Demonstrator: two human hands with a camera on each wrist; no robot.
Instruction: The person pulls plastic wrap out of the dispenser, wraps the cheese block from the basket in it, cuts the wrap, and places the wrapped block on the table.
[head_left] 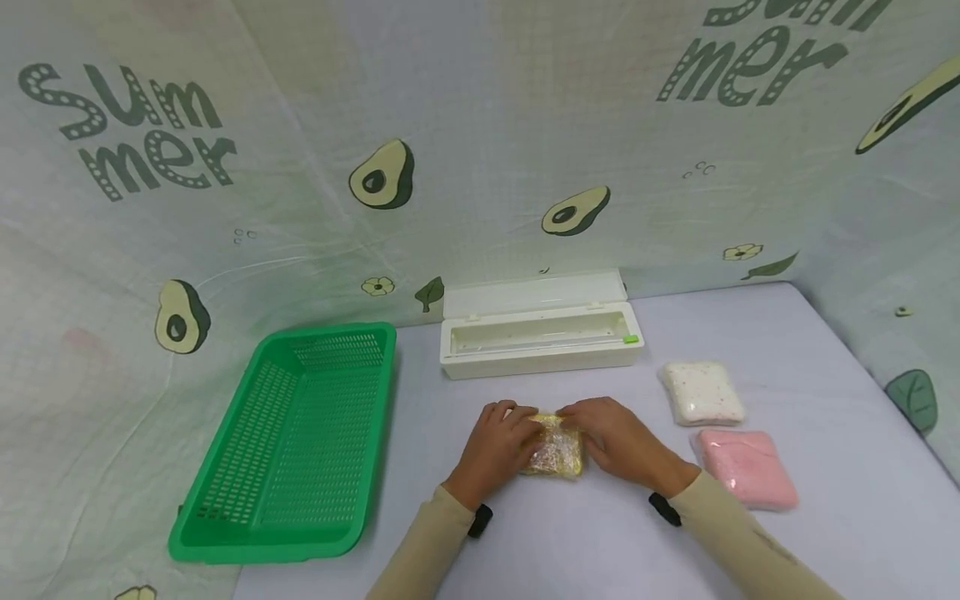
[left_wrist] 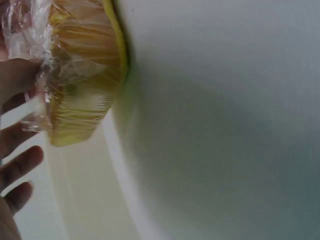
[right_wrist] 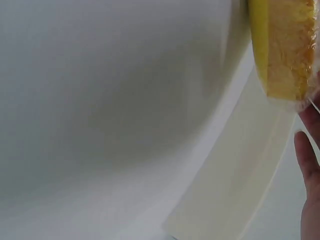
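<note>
A flat yellow block wrapped in clear cling film (head_left: 558, 454) lies between my two hands, its film crinkled and shiny on top. My left hand (head_left: 498, 450) holds its left side; in the left wrist view the thumb (left_wrist: 22, 75) lies on the bunched film while other fingers spread off the block. From the right, my right hand (head_left: 618, 442) grips the far right corner with its fingertips. The right wrist view shows the block's end (right_wrist: 290, 55) and one finger (right_wrist: 302, 150) standing apart from it. Part of the right hand is out of that view.
Behind the hands stands a white cling film dispenser (head_left: 540, 361) with its lid raised and a green slider. A green plastic basket (head_left: 375, 400) stands at left. At right lie a white wrapped block (head_left: 702, 392) and a pink one (head_left: 750, 468). A printed curtain hangs behind.
</note>
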